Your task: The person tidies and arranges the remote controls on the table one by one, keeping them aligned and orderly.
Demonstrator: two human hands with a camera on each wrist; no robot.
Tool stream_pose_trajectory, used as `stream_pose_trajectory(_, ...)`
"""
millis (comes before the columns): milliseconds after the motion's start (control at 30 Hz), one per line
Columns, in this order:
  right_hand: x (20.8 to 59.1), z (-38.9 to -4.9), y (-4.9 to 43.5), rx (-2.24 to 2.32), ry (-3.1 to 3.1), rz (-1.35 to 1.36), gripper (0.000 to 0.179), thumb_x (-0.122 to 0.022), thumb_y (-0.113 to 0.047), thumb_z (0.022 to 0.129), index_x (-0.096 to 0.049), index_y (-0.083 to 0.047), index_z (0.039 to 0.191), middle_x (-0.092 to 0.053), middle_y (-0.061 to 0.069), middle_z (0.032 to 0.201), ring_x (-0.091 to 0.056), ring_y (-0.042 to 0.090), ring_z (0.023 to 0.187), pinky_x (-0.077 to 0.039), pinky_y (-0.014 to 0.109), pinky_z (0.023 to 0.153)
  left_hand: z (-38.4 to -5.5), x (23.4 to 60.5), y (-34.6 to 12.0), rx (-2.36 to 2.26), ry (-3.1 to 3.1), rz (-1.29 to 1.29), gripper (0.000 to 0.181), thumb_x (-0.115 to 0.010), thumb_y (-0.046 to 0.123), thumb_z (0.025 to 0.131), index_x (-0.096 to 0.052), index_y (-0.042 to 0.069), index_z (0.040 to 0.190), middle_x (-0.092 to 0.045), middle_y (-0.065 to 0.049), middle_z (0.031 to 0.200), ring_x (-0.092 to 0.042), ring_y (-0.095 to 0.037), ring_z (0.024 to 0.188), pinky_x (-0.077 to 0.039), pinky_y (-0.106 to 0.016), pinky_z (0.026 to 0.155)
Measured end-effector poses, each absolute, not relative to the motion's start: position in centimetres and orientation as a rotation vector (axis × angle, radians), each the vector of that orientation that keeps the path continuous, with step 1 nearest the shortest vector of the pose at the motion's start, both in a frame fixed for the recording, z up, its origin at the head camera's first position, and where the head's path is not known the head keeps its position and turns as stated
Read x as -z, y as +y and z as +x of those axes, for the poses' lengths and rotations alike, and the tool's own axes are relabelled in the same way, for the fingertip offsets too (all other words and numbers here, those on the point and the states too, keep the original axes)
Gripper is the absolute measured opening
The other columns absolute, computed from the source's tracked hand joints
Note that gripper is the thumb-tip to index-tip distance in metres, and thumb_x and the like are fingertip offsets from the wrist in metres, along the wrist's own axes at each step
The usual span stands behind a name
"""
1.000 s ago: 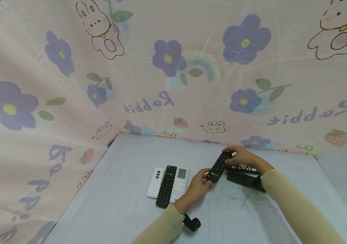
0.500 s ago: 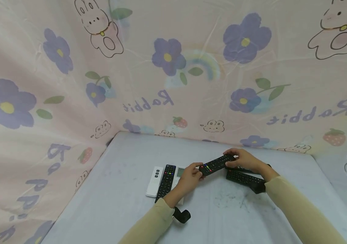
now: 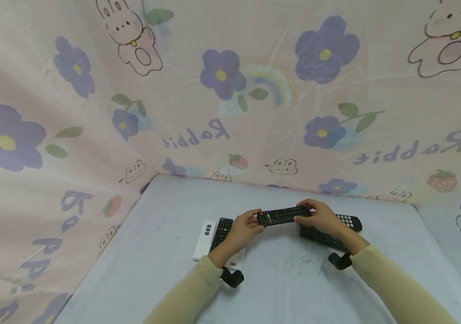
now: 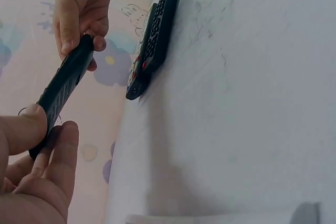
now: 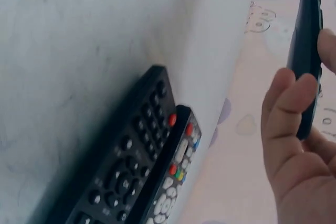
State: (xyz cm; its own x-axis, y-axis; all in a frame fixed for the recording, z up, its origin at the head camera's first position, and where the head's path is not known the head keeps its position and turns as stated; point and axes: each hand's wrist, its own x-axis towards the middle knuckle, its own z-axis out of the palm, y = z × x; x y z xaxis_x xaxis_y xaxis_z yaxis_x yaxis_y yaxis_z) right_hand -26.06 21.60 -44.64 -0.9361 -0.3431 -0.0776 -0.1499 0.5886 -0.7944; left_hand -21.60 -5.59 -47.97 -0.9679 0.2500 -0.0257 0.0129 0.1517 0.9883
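Between both hands a black remote control [image 3: 281,216] is held above the table, lying nearly crosswise with its buttons toward me. My left hand [image 3: 241,231] pinches its left end, the one with the coloured buttons. At the other end my right hand [image 3: 320,218] grips it between thumb and fingers. In the left wrist view, the underside of this remote [image 4: 65,85] shows, raised off the surface. Beneath the right hand lie two more black remotes, one with dark buttons [image 5: 123,166] and one with white buttons [image 5: 170,187], side by side and partly covered in the head view.
Left of my left hand, a white remote [image 3: 204,238] and a black remote [image 3: 223,230] lie side by side. A second white remote [image 3: 237,260] is mostly hidden under the left forearm. A printed curtain [image 3: 255,135] hangs behind the white table [image 3: 165,270].
The held remote has turned from steeply slanted to nearly level crosswise. My left hand has moved left and up with its end, now covering part of the left-hand remotes.
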Motion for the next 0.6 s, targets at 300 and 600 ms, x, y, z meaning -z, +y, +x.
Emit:
stream_pose_trajectory(300,44.5,-24.7,21.4,1.287,2.602,-0.416,0.060,-0.074,-0.031,0.084,-0.050,-0.002,0.131,-0.046,0.028,0.133,-0.067,0.020,0.080,-0.056,0.036,0.069,-22.4,47.2,-7.0,-1.856,2.304,0.312,0.055,-0.063,0.005,0.091,-0.046,0.011,0.143,-0.065,-0.012,0.118,-0.067,-0.023,0.105,-0.055,-0.029,0.084)
stream_pose_trajectory(600,44.7,-22.6,20.7,1.304,2.530,-0.485,0.055,-0.075,-0.018,0.084,-0.051,-0.002,0.130,-0.053,0.024,0.123,-0.055,0.013,0.063,-0.049,0.028,0.057,-23.5,47.6,-8.9,-1.782,2.256,0.415,0.051,-0.055,0.003,0.096,-0.042,0.010,0.145,-0.059,-0.018,0.126,-0.063,-0.036,0.110,-0.054,-0.039,0.090)
